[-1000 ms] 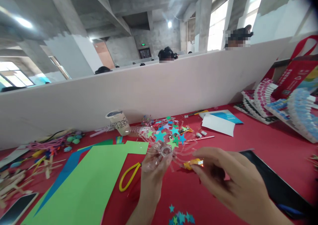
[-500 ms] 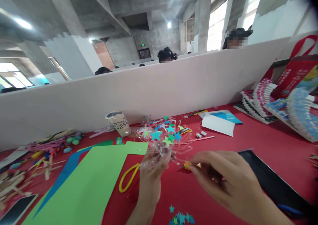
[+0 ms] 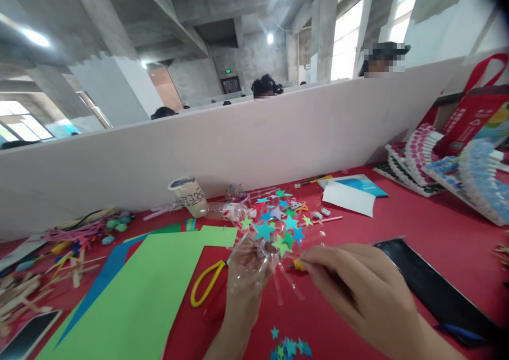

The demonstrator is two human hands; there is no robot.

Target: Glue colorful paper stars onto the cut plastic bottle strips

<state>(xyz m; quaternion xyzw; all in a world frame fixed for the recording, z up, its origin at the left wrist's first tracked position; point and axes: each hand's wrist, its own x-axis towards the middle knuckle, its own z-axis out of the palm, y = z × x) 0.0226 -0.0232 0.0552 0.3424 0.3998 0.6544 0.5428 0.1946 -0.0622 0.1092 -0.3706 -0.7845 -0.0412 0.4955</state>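
The left hand (image 3: 244, 291) is closed around the base of a clear plastic piece (image 3: 258, 254) cut into thin strips that fan outward, held up just above the red table (image 3: 397, 227). Paper stars (image 3: 278, 225) in blue and green sit on the tips of those strips, spread out behind the fingers. The right hand (image 3: 358, 291) is curled, its fingertips pinched on a small yellow-orange item (image 3: 299, 265) just beside the strips; too little of that item shows to tell what it is.

Under the left hand lie yellow-handled scissors (image 3: 204, 283), partly hidden by the wrist. To the left a large green paper sheet (image 3: 139, 296) overlaps a blue one (image 3: 107, 275). More loose stars (image 3: 288, 347) lie on the table near the bottom edge, between the two forearms. Behind the held piece a clear bottle (image 3: 222, 210) lies on its side next to a paper cup (image 3: 189, 195). A black tablet (image 3: 429, 286) lies just right of the right hand. White and blue papers (image 3: 352, 193) sit farther back, and fanned stacks of small packs (image 3: 445, 174) stand at the far right. Sticks and pipe cleaners (image 3: 59, 248) clutter the left side. A white partition (image 3: 238, 142) closes off the back of the table
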